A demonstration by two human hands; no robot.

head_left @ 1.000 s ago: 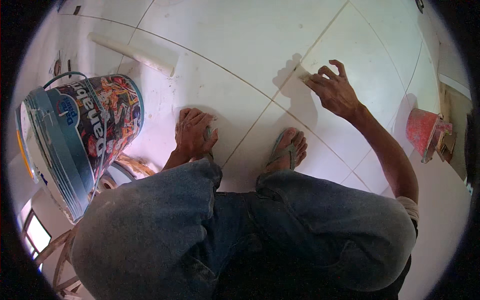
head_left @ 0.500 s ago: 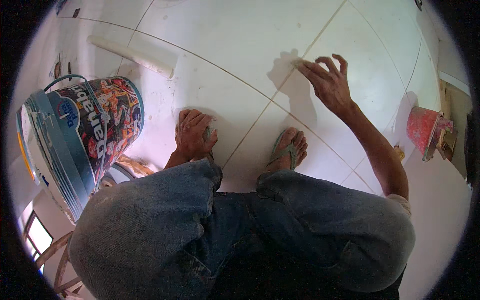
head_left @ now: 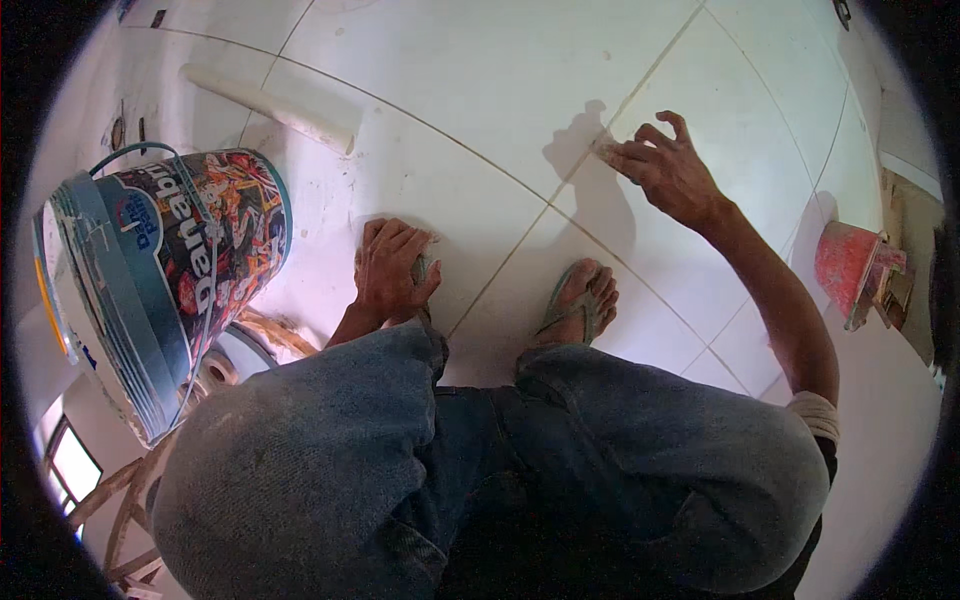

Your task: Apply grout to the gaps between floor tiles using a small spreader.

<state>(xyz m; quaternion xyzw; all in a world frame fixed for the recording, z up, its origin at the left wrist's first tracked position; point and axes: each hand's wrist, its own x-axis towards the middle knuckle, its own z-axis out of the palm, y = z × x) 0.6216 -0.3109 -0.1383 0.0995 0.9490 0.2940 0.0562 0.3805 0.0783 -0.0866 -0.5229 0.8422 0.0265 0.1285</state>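
Note:
Over the white tiled floor [head_left: 480,90], my right hand [head_left: 672,180] reaches out with thumb and forefinger pinched together at a joint line between tiles. A small pale bit shows at those fingertips, too little to name; the other fingers curl up off the floor. My left hand [head_left: 393,262] lies over my left foot, its fingers stretched forward and slightly apart, with nothing visible in it. That hand mostly hides the foot and its sandal. My right foot wears a green flip-flop [head_left: 572,308] and rests flat near the crossing of the joints.
A large paint bucket [head_left: 225,225] with a wire handle stands close on my left. Beyond it a pale tube [head_left: 270,108] lies on the floor. At the far right sits a red, plaster-stained bucket [head_left: 846,262] near wood scraps. A roll [head_left: 217,372] lies behind the paint bucket.
My right hand has come slightly nearer to me by the joint line, still pinched, and its forearm has swung a little outward. My left hand stays on the foot. The view has shifted slightly.

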